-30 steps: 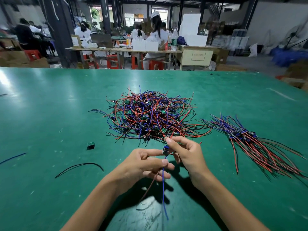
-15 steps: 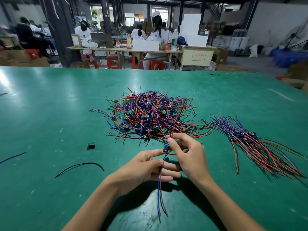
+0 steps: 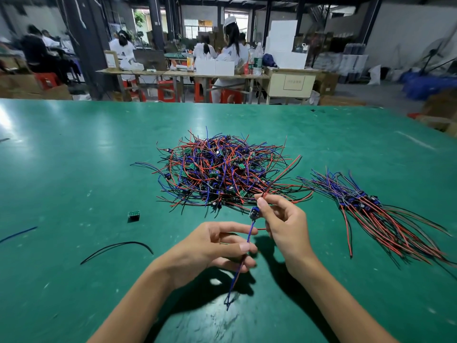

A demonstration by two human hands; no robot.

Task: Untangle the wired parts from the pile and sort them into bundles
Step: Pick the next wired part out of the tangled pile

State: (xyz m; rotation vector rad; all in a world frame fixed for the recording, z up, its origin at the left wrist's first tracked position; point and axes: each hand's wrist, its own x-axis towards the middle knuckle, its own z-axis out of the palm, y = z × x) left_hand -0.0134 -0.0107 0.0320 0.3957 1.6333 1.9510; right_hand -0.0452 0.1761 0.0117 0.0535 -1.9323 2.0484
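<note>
Your right hand (image 3: 284,226) pinches one wired part (image 3: 254,212) just below the tangled pile (image 3: 222,174) at the frame's centre, its red lead rising toward the upper right. Your left hand (image 3: 212,248) has its fingers (image 3: 247,247) curled round the part's blue wires, which hang toward the bottom of the frame. The sorted bundle (image 3: 376,214) lies at the right on the green table (image 3: 74,157). A small green board (image 3: 133,215), a loose black wire (image 3: 116,247) and a loose blue wire (image 3: 18,234) lie at lower left.

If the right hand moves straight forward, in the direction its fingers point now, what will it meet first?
Most likely the tangled pile of wired parts: the right hand points up and away, toward its near edge. Depth is hard to judge.
</note>
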